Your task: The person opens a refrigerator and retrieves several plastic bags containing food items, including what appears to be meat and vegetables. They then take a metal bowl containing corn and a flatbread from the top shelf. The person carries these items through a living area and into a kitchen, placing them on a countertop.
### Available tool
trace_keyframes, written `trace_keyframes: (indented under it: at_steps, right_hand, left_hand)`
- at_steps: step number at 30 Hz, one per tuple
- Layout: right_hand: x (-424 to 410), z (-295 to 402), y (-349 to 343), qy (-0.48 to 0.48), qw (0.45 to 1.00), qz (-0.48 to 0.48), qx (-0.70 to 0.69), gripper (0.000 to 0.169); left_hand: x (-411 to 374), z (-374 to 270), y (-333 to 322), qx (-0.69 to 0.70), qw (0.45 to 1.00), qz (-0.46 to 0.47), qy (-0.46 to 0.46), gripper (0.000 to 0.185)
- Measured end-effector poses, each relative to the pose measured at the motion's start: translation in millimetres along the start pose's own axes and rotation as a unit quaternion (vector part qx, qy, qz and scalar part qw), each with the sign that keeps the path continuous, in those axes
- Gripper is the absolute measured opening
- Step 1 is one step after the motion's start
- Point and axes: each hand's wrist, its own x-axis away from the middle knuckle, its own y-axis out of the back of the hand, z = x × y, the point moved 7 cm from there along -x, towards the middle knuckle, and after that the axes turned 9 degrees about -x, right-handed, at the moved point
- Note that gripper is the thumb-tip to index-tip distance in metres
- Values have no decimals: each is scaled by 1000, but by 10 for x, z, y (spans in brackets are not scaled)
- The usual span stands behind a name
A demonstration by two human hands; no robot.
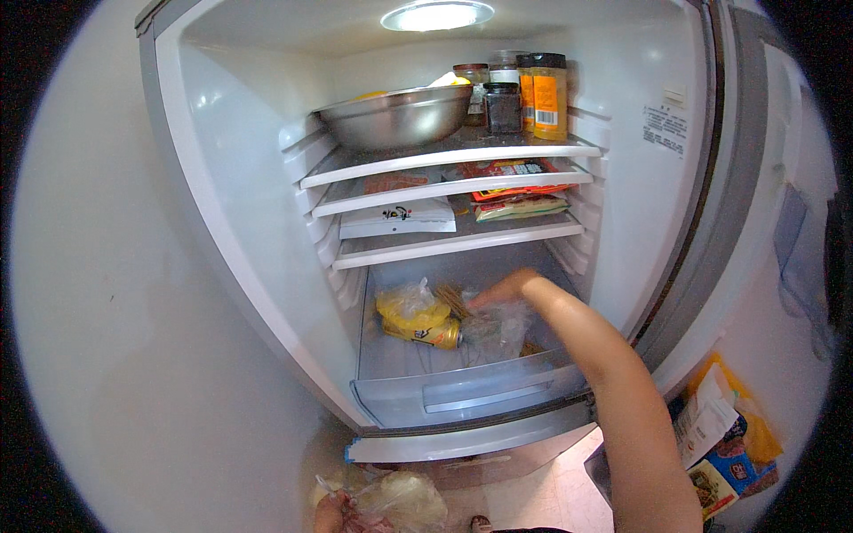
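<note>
My right hand (503,288) reaches into the clear crisper drawer (393,403) at the bottom of an open refrigerator. Its fingertips are at a crumpled clear plastic bag (500,326) and a bundle of thin brown sticks (452,300). Whether the fingers grip either one cannot be made out. Left of them lies a yellow can (426,333) on its side, with a yellow and clear plastic bag (410,301) against it. Low in the picture, my left hand (331,512) holds clear plastic bags (406,503) with pale contents.
Above the drawer, white-edged shelves (460,245) carry food packets (400,214). A steel bowl (400,120), jars (503,110) and orange-labelled shaker bottles (550,100) stand on the top shelf. The wall (100,266) is close on the left. Several packages (730,460) sit at lower right.
</note>
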Motion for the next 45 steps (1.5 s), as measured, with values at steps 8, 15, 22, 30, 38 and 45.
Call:
trace_keyframes:
  at_steps: [8, 15, 22, 30, 38, 45]
  right_hand:
    - [-676, -583, -413, -79, 974, -23, 211, 59]
    - [-525, -691, -145, -160, 949, -102, 252, 49]
    - [-290, -481, -191, -130, 966, -77, 208, 54]
    - [-550, -616, -304, -113, 971, -16, 208, 52]
    - [-177, 46, 38, -18, 899, -180, 399, 70]
    - [-316, 129, 356, -57, 983, -126, 117, 97]
  left_hand:
    - [1, -31, -51, -10, 1000, -2, 9, 21]
    - [129, -120, -26, -39, 999, -13, -14, 23]
    - [205, -77, 15, 15, 999, -21, 27, 23]
    - [245, -247, -43, -7, 1000, -6, -4, 24]
    - [211, -113, 53, 0, 1000, -9, -5, 23]
    - [259, -200, 23, 4, 1000, -17, -14, 20]
